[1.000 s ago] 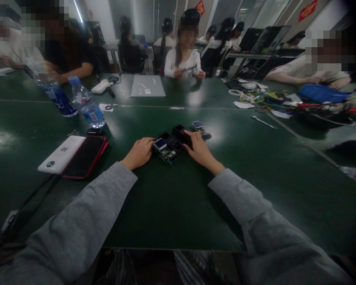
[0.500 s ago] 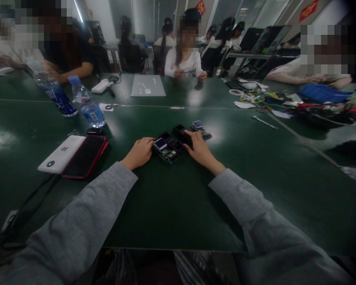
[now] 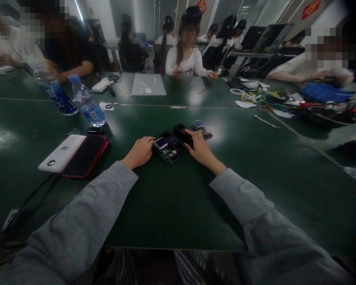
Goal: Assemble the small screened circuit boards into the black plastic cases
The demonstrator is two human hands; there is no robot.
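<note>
While hands flank it, boxy circuit board (image 3: 165, 149)

At frame centre, the left hand (image 3: 140, 152) rests curled against a green circuit board (image 3: 165, 149) with a small screen, while the right hand (image 3: 201, 151) touches black housings (image 3: 178, 136) on the dark green table (image 3: 172, 206); a red-cased phone (image 3: 84, 156) lies at left.

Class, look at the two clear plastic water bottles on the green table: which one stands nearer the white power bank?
The smaller clear plastic bottle with the blue cap; the taller clear plastic bottle with the dark blue label stands farther back left of the white power bank.
</note>
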